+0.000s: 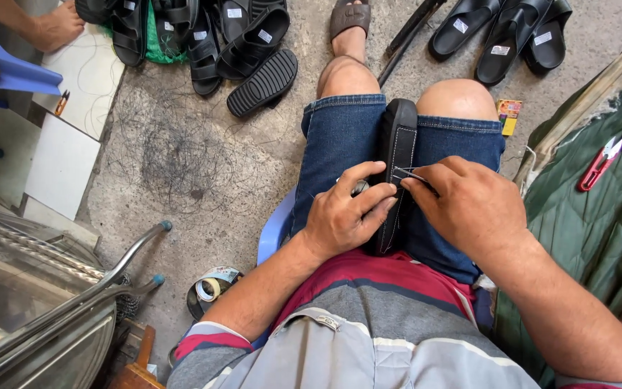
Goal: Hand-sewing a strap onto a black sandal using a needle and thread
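Item: black sandal point(399, 155), clamped upright between my knees, toe at 12 o'clock. My left hand point(343, 216) grips its strap edge; my right hand point(469, 205) pinches a needle point(410, 173) against the strap. Risks, as I judge them: needle slipping into my left fingers; sandal twisting loose; thread snagging. Red snips point(599, 164) lie at 3 o'clock on green cloth point(584, 230).

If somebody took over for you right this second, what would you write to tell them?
Left hand: pressing on the black sandal wedged between the knees, sole edge up.
Right hand: pinching a thin needle at the sandal's side, thread pulled across.
Done: cannot tell how much of the edge is stitched.
Left: cannot tell from here.
Nearby: red thread snips on the green cloth to the right; more black sandals on the floor ahead.
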